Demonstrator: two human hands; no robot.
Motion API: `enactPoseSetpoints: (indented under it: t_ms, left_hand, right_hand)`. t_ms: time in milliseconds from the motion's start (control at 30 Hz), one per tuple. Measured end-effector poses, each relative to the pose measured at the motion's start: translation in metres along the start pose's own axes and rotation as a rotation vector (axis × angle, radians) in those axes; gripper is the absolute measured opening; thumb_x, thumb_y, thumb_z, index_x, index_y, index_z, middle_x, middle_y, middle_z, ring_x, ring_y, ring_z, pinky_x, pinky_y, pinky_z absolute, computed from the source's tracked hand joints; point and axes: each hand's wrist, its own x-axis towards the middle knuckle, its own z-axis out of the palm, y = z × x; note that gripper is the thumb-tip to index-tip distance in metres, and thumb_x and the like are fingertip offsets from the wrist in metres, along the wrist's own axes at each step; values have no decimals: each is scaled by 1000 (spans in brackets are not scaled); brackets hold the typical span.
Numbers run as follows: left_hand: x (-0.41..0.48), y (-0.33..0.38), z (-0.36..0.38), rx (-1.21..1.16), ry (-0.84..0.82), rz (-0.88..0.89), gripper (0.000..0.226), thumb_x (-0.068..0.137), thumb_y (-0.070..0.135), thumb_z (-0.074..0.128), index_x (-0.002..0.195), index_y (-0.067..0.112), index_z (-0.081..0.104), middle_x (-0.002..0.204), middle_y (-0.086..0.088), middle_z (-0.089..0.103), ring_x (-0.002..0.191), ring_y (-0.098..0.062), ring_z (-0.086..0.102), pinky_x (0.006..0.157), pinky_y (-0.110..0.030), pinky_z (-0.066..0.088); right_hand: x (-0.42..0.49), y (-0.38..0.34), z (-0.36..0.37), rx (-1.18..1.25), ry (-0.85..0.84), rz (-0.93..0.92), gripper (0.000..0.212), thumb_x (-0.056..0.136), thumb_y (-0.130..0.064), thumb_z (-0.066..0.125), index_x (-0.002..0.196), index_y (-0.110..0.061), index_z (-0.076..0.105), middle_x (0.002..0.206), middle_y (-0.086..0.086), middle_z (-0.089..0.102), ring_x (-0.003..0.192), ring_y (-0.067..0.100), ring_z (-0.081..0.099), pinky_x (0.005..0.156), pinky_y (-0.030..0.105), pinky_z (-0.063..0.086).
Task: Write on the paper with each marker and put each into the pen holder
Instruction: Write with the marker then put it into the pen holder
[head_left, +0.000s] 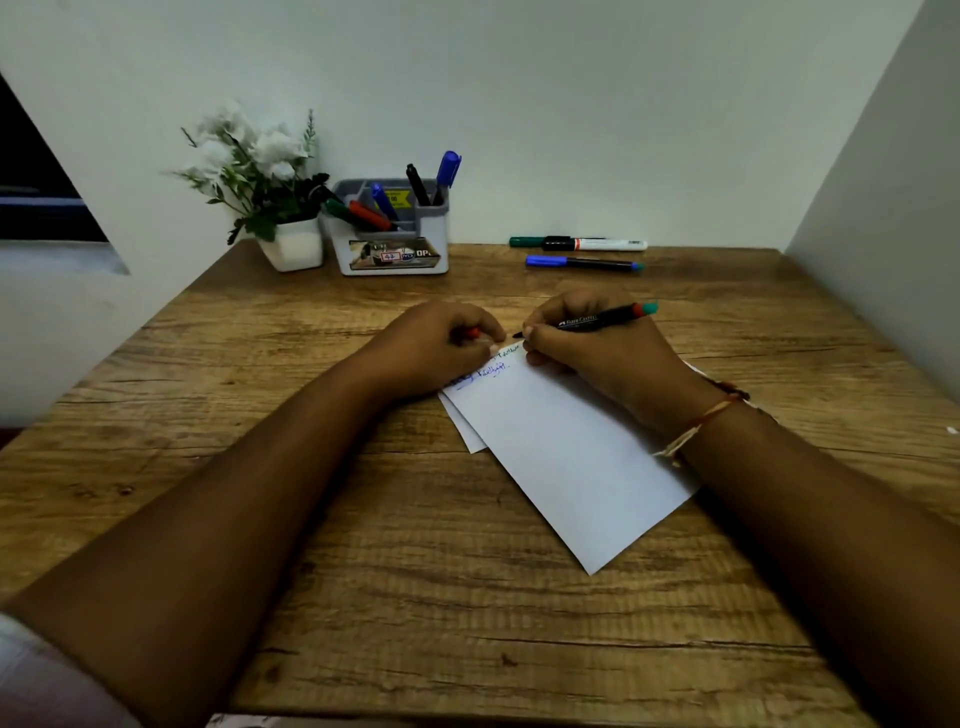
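Head view
Right hand (587, 353): is gripping the black marker (597, 320), fingers curled round its barrel close to the tip, heel of the hand resting on the paper.
Black marker: is slanting up to the right, its red and teal end pointing far right, its dark tip sitting at the paper's far corner.
Left hand (436, 348): is lying clenched on the paper's far left corner, fingers curled round a small red piece (471, 332) that is peeking out between them.
Paper (561, 457): is lying at an angle in the middle of the table (415, 571), with blue and dark handwriting (491, 371) near its far corner; a second sheet (467, 431) is showing from under its left edge.
Pen holder (395, 234): is standing at the far edge, left of centre, holding a blue marker (448, 169) and a black one (417, 184) upright, with blue, red and green ones leaning in its lower compartment.
Loose markers: a green-capped one (525, 241) and a white-barrelled one (610, 244) are lying in line far right; a blue-capped one (582, 263) is lying just nearer.
Flower pot (293, 244): is standing just left of the pen holder.
Thread band (696, 423): is circling the right wrist.
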Motion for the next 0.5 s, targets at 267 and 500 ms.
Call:
enactPoseSetpoints:
  t_ms: [267,500]
  left_hand:
    - [-1,2,-4,-116,-56,5,19,89,22,70,105,31,75,103,20,70,95,4,62,82,-21,49]
    - [0,3,-3,-126,-66,-3,19,89,22,70,104,33,74,97,25,67,89,12,60,74,-15,44]
  right_hand:
    - [6,4,1,-104,8,11,10,72,-23,68,68,-19,75,67,0,75,63,9,69,73,39,59]
    - [6,8,4,-114,-1,-9,7,71,-31,71,69,-27,77,69,-5,76,67,7,72,72,36,62]
